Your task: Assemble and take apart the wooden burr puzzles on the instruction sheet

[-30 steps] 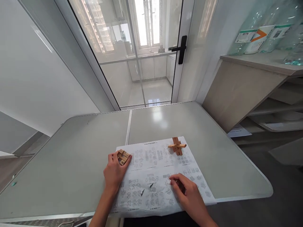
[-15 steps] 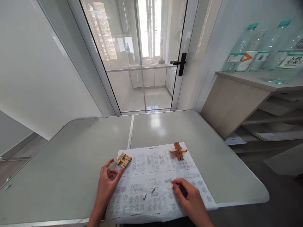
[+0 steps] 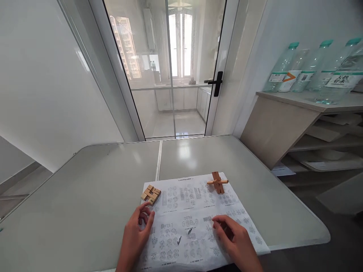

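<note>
A printed sheet of paper covered in small line diagrams lies on the table. Near its upper left corner, flat wooden puzzle pieces form a block with a small gap inside; one piece shows a "3". My left hand rests just below them, thumb and forefinger apart and other fingers curled, holding nothing. At the sheet's upper right stands a wooden cross-shaped puzzle of interlocked sticks, with a thinner stick across it. My right hand lies on the sheet's right side, thumb and forefinger tips close together, nothing visible between them.
The grey-green table has a seam across it. Two small dark torn spots mark the sheet. A glass door with a black handle stands behind. Plastic bottles stand on a wooden shelf unit at right.
The view has shifted slightly, so the sheet and puzzles appear further right. My left forefinger has drawn closer to the lower edge of the wooden block. My right hand keeps its pose.
</note>
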`<state>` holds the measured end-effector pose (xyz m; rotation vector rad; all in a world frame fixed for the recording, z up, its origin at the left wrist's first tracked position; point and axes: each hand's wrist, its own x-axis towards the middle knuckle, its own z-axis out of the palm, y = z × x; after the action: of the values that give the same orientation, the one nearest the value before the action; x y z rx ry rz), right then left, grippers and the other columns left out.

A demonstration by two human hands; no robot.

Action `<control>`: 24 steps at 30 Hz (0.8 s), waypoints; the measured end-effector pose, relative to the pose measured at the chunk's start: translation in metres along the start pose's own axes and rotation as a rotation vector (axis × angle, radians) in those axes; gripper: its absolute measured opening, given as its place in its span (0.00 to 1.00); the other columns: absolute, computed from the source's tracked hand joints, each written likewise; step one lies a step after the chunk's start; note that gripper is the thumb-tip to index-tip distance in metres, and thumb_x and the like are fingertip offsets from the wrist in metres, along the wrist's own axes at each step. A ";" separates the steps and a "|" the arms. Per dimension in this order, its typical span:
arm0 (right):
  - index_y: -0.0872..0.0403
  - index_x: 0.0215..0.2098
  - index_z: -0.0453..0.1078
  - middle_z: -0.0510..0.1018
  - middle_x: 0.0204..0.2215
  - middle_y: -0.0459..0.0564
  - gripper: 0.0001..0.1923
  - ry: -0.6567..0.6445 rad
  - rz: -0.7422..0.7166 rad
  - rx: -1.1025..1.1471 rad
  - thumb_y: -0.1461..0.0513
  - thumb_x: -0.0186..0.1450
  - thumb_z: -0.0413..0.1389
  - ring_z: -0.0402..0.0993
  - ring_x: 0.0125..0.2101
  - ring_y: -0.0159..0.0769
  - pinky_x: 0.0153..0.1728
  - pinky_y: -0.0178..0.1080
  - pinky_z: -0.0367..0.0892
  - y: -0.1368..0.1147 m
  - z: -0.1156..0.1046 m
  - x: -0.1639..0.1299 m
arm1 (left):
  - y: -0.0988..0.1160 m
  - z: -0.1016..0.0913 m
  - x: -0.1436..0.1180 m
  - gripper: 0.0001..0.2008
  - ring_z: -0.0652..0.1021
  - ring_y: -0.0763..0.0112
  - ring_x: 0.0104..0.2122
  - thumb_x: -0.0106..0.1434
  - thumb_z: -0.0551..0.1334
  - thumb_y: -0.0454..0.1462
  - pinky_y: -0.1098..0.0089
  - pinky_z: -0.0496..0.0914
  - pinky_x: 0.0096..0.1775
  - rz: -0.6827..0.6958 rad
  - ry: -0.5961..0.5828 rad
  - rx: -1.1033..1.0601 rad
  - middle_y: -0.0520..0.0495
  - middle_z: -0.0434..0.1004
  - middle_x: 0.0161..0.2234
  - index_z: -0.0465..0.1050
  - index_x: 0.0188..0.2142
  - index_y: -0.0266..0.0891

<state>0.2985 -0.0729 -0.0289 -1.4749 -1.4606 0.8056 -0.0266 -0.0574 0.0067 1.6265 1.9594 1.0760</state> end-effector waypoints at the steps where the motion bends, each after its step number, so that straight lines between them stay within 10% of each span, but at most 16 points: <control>1: 0.50 0.38 0.80 0.81 0.27 0.49 0.24 -0.002 0.002 -0.001 0.42 0.73 0.54 0.72 0.24 0.38 0.28 0.38 0.67 0.001 0.000 0.000 | 0.000 0.000 0.000 0.24 0.78 0.64 0.30 0.68 0.61 0.57 0.66 0.76 0.35 0.011 -0.010 0.011 0.49 0.80 0.33 0.76 0.51 0.43; 24: 0.52 0.37 0.81 0.81 0.26 0.49 0.26 -0.010 -0.053 -0.017 0.40 0.70 0.56 0.73 0.24 0.39 0.27 0.37 0.70 0.006 0.000 0.007 | -0.006 0.002 -0.003 0.22 0.81 0.58 0.33 0.68 0.60 0.58 0.61 0.77 0.39 0.095 -0.058 0.033 0.45 0.82 0.33 0.80 0.40 0.44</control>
<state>0.3017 -0.0653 -0.0331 -1.4411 -1.5112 0.7712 -0.0285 -0.0596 0.0007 1.7644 1.8890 1.0249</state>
